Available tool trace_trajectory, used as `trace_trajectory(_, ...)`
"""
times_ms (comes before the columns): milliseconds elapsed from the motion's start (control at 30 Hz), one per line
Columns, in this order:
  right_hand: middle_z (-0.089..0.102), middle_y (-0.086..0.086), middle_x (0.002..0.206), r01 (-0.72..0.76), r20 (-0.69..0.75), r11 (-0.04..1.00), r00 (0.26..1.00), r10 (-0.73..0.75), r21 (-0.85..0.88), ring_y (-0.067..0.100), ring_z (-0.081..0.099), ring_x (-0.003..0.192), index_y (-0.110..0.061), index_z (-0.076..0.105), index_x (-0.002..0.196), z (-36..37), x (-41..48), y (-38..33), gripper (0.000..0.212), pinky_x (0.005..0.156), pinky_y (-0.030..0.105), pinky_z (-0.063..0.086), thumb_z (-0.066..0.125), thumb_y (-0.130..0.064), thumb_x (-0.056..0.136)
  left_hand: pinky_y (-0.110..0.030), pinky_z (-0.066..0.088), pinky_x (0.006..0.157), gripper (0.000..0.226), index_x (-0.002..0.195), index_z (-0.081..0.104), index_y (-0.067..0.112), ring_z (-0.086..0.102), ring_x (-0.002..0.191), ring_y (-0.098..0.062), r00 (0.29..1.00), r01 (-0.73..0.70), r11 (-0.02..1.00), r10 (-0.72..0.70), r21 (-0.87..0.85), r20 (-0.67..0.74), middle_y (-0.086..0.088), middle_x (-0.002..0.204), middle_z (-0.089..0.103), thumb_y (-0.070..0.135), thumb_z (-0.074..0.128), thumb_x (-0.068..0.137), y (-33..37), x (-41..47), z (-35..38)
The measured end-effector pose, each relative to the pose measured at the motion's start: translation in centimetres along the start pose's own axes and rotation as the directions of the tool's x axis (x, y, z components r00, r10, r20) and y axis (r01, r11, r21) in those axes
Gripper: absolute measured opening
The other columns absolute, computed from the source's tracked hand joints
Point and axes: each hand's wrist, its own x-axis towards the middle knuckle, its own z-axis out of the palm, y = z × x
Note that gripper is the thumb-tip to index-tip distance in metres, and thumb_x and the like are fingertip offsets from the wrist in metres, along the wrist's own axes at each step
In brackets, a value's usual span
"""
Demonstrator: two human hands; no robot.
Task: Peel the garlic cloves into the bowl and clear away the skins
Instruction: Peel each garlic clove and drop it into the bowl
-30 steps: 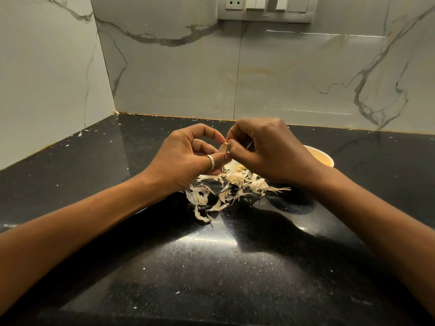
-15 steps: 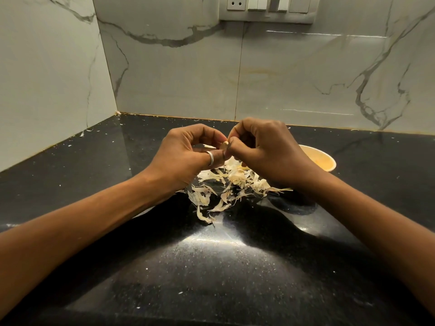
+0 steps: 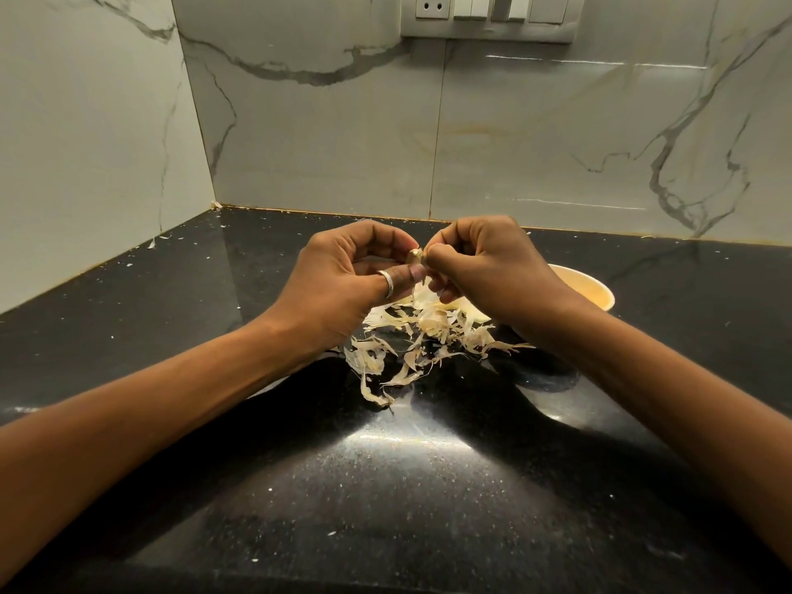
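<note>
Both hands meet above the black countertop [image 3: 407, 486]. My left hand [image 3: 343, 289], a ring on its thumb, pinches a small garlic clove [image 3: 415, 255] between thumb and fingers. My right hand [image 3: 484, 276] pinches the clove's other side with its fingertips, and a strip of skin hangs below it. Under the hands lies a pile of pale garlic skins [image 3: 424, 336]. A cream bowl [image 3: 587, 287] stands behind my right wrist, mostly hidden, so its contents cannot be seen.
Marble-look walls close the corner at the left and back, with a switch and socket panel [image 3: 488, 15] high on the back wall. Small skin flakes are scattered over the countertop.
Both hands stay joined on the clove; the fingers have shifted slightly and the clove shows a little more between them. The view has tilted a little.
</note>
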Motion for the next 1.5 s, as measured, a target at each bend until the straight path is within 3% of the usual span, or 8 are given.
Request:
trace_trajectory(267, 0.07, 0.008, 0.074, -0.056, 0.019, 0.998, 0.998, 0.056, 0.004, 0.013, 0.07, 0.065, -0.008, 0.069, 0.084, -0.03, -0.05, 0.16, 0.014, 0.06, 0.025, 0.057, 0.065, -0.013, 0.096, -0.024, 0.059, 0.073, 0.022, 0.101, 0.07, 0.011, 0.073, 0.087, -0.014, 0.998, -0.051, 0.999, 0.05, -0.007, -0.042, -0.002, 0.093, 0.075, 0.002, 0.077, 0.082, 0.34, -0.02, 0.02)
trace_trajectory(433, 0.072, 0.007, 0.074, -0.056, 0.015, 0.997, 0.998, 0.057, -0.057, 0.014, 0.071, 0.064, -0.009, 0.069, 0.084, 0.05, -0.08, 0.24, 0.013, 0.062, 0.028, 0.06, 0.065, -0.012, 0.096, -0.023, 0.058, 0.077, 0.022, 0.1, 0.069, 0.014, 0.073, 0.095, -0.019, 0.994, -0.049, 0.988, 0.033, -0.149, -0.107, -0.007, 0.098, 0.074, 0.001, 0.075, 0.084, 0.59, 0.56, -0.44)
trace_trajectory(733, 0.074, 0.01, 0.082, -0.011, 0.014, 1.0, 1.0, 0.011, -0.006, 0.018, 0.075, 0.07, -0.008, 0.071, 0.094, -0.04, -0.19, 0.21, 0.006, 0.061, 0.029, 0.062, 0.068, -0.003, 0.092, -0.026, 0.061, 0.075, 0.025, 0.108, 0.069, 0.012, 0.074, 0.099, -0.02, 0.996, -0.002, 0.992, -0.009, -0.128, -0.087, -0.008, 0.104, 0.075, 0.0, 0.071, 0.086, 0.39, 0.43, -0.33)
trace_trajectory(1067, 0.072, 0.004, 0.076, 0.12, -0.064, 0.991, 0.99, -0.124, -0.064, 0.011, 0.071, 0.064, -0.008, 0.073, 0.093, -0.16, -0.14, 0.35, 0.006, 0.052, 0.024, 0.057, 0.074, -0.014, 0.091, -0.024, 0.06, 0.072, 0.024, 0.104, 0.069, 0.014, 0.074, 0.096, -0.018, 0.997, 0.019, 0.991, -0.029, -0.132, -0.076, -0.006, 0.101, 0.076, 0.001, 0.073, 0.084, 0.27, 0.31, -0.17)
trace_trajectory(1167, 0.074, 0.005, 0.083, 0.159, -0.08, 0.985, 0.983, -0.164, -0.058, 0.014, 0.074, 0.073, -0.01, 0.074, 0.098, -0.2, -0.14, 0.31, 0.007, 0.054, 0.027, 0.06, 0.069, -0.007, 0.093, -0.023, 0.059, 0.07, 0.024, 0.102, 0.07, 0.014, 0.075, 0.094, -0.018, 0.996, 0.021, 0.991, -0.031, -0.132, -0.078, -0.007, 0.099, 0.076, -0.001, 0.074, 0.083, 0.36, 0.26, -0.08)
trace_trajectory(1500, 0.073, 0.0, 0.084, 0.288, -0.104, 0.953, 0.949, -0.297, -0.096, 0.017, 0.072, 0.074, -0.011, 0.075, 0.096, -0.04, -0.2, 0.14, 0.007, 0.06, 0.034, 0.061, 0.076, -0.015, 0.091, -0.022, 0.059, 0.068, 0.025, 0.103, 0.069, 0.012, 0.074, 0.088, -0.012, 0.999, 0.002, 0.998, -0.005, -0.07, -0.048, 0.001, 0.091, 0.075, 0.0, 0.075, 0.081, 0.35, 0.2, -0.28)
